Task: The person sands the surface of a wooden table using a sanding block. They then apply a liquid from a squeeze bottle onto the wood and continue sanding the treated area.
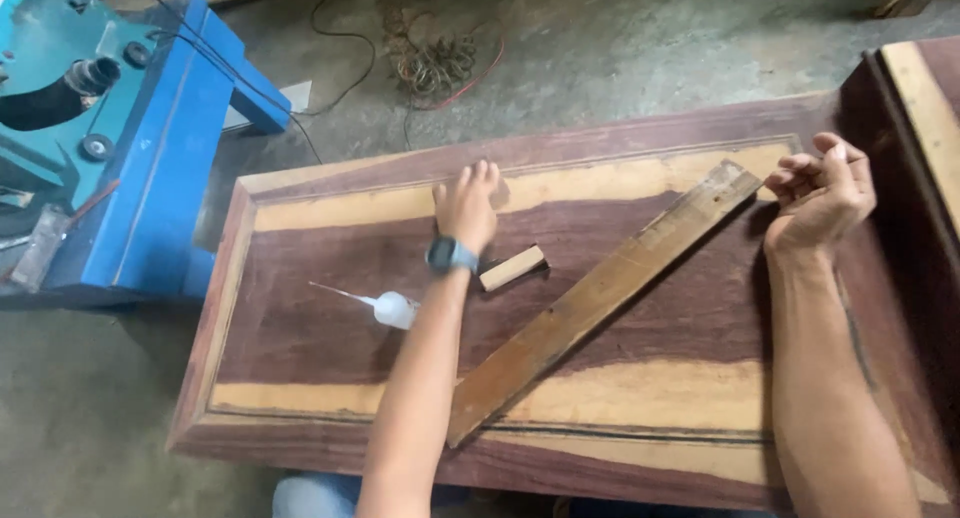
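Note:
A large dark and pale wooden panel point(300, 328) with a raised frame lies flat in front of me. My left hand point(466, 204), with a watch on the wrist, rests palm-down on the panel near its far edge, fingers together, holding nothing. My right hand point(822, 194) is curled at the panel's far right, fingers bent around something small I cannot make out. A long wooden strip point(590, 298) lies diagonally across the panel between my arms. A small pale wood block point(512, 268) sits just right of my left wrist. A white squeeze bottle point(392, 308) with a thin nozzle lies on its side to the left.
A blue and teal machine point(130, 128) stands at the left on the concrete floor. Tangled cables point(435, 63) lie on the floor beyond the panel. Another wooden panel point(925, 108) butts against the right end.

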